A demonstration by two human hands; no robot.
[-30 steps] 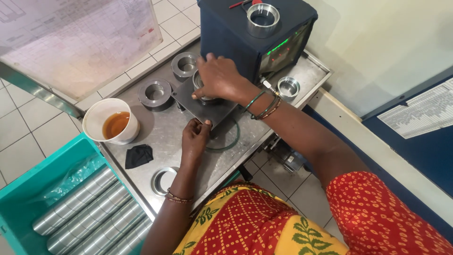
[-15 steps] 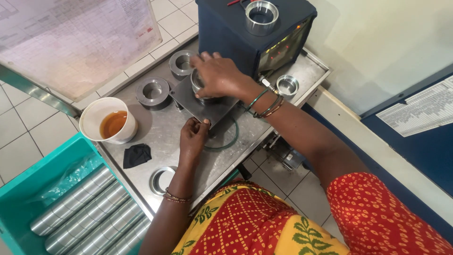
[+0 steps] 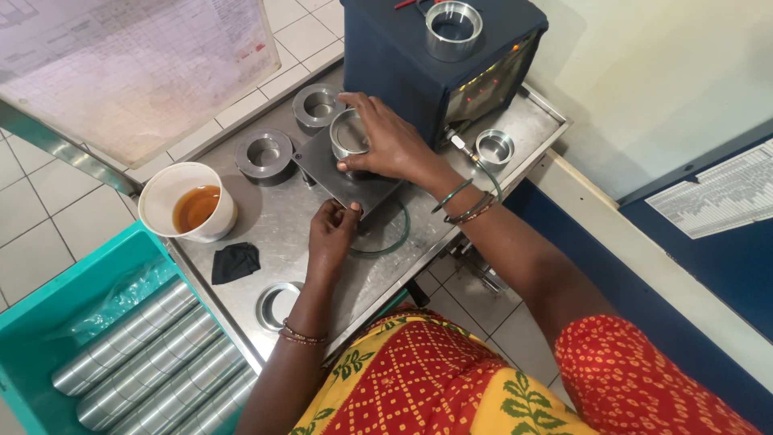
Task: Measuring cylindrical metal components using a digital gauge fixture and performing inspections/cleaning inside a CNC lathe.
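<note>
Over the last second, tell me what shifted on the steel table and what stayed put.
The right hand has slid from covering the shiny metal cup to gripping its side, so the cup's open top now shows. The left hand still presses the near edge of the dark square plate. The white cup of amber liquid and the grey metal rings have not moved.

Your cup (image 3: 188,202) sits at the worktop's (image 3: 322,274) left edge, the machine (image 3: 439,60) at its back, the crate (image 3: 48,322) left of it
</note>
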